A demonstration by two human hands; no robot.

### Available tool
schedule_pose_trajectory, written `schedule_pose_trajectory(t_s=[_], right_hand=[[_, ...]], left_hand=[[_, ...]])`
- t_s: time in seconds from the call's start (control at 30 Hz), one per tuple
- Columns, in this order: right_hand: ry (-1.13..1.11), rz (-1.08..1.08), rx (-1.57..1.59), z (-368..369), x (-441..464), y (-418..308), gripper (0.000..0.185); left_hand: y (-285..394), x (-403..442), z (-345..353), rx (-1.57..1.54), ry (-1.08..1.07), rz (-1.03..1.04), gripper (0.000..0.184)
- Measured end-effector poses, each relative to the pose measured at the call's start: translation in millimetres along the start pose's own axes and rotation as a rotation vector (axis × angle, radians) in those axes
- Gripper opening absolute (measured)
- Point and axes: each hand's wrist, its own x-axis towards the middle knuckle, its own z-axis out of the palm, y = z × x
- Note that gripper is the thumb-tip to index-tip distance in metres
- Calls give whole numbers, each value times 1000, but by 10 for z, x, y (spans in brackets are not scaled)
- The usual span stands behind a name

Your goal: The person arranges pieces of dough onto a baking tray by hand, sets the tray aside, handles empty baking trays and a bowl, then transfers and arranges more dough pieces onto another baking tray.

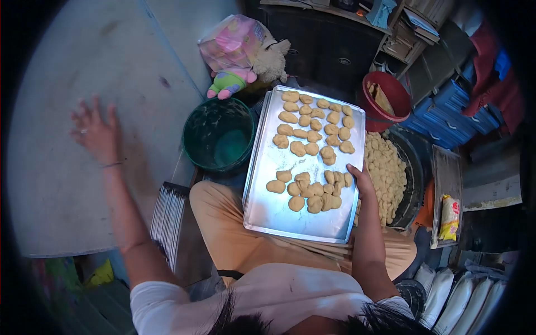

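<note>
A metal baking tray (262, 192) lies tilted across my lap, with another tray edge showing beneath it. Several pale-brown dough pieces (287, 117) sit on it in loose rows at the far end and in a crowded cluster nearer me. My right hand (363, 181) grips the tray's right edge, thumb on top; its other fingers are hidden underneath. Out to the left, my left hand (96, 131) is empty with fingers spread, against or just above a broad pale surface (61, 184); I cannot tell whether it touches.
A green bucket (192, 134) stands left of the tray. On the right, a dark basin (414, 195) holds many dough pieces, with a red bucket (365, 97) behind it. Stacked trays (167, 218) stand by my left knee. A yellow packet (449, 218) and stuffed toys (231, 81) are farther off.
</note>
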Motion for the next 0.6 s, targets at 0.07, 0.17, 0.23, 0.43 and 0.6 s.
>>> schedule_pose_trajectory(t_s=[0.07,0.17,0.23,0.43,0.6], right_hand=[[14,1,-8,-18,-15,37,78],[-14,-13,-5,-19,-53,59,78],[-39,-18,11,-16,-9,43,79],[-94,-67,61,-55,15,81,79],[-75,-83,39,-78,43,131,78]], left_hand=[[-142,219,-49,295,-126,43,55],[-23,192,-246,387,-241,120,55],[-61,174,-217,325,-183,127,54],[-392,171,-112,174,-73,64,51],[-825,34,-288,296,-33,-163,55]])
